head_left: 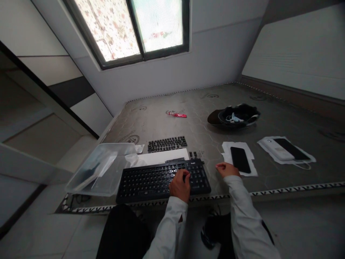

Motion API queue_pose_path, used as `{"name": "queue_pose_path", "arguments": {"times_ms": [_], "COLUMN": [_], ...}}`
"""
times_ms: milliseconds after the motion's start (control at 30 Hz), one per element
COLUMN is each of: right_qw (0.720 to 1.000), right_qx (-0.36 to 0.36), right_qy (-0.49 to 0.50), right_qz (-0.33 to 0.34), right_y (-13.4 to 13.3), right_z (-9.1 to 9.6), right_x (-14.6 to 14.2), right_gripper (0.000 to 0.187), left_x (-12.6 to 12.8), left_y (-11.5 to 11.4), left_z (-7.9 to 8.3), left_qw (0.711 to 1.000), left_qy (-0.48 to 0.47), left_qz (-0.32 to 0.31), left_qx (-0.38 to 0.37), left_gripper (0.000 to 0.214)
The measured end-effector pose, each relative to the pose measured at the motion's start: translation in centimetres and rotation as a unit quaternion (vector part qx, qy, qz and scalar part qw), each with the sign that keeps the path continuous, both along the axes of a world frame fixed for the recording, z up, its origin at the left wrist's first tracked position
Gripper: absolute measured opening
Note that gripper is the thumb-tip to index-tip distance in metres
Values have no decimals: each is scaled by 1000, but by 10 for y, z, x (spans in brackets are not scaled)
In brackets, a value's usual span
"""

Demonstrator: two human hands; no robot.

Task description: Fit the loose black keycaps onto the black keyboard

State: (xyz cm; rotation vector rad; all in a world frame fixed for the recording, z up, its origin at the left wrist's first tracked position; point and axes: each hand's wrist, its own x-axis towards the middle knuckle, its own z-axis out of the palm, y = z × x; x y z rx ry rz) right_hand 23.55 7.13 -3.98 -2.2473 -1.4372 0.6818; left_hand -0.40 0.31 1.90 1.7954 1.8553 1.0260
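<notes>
A black computer keyboard [159, 178] lies along the front edge of the mattress. Many of its positions look like bare key sockets, with keycaps still on the number pad side. My left hand [180, 185] is over its right half, thumb and forefinger curled together; anything between them is too small to make out. To the right of the keyboard, my right hand [228, 169] hovers low with its fingertips pinched, and I cannot see what they hold. Behind the keyboard, black keycaps [167, 144] are laid in rows, and a few loose keycaps [193, 154] sit nearby.
A clear plastic tub [105, 169] stands at the left, beside a white sheet [161, 157]. On the right are a black phone [240, 159] on white paper, a white power bank [280, 149] beside another dark device, and a dark cap [234, 117]. A red packet [178, 115] lies farther back.
</notes>
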Motion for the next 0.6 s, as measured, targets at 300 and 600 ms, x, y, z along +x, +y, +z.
{"name": "queue_pose_path", "arguments": {"times_ms": [300,600], "right_qw": [998,993], "right_qx": [5,-1], "right_qy": [-30,-97], "right_qz": [58,70], "right_y": [26,44], "right_z": [-19,-37], "right_x": [-32,-50], "right_gripper": [23,31], "left_x": [-2,-5], "left_y": [1,2], "left_z": [-5,-17], "left_qw": [1000,995], "left_qy": [-11,-45], "left_qz": [-20,-20], "left_qx": [14,86], "left_gripper": [7,10]}}
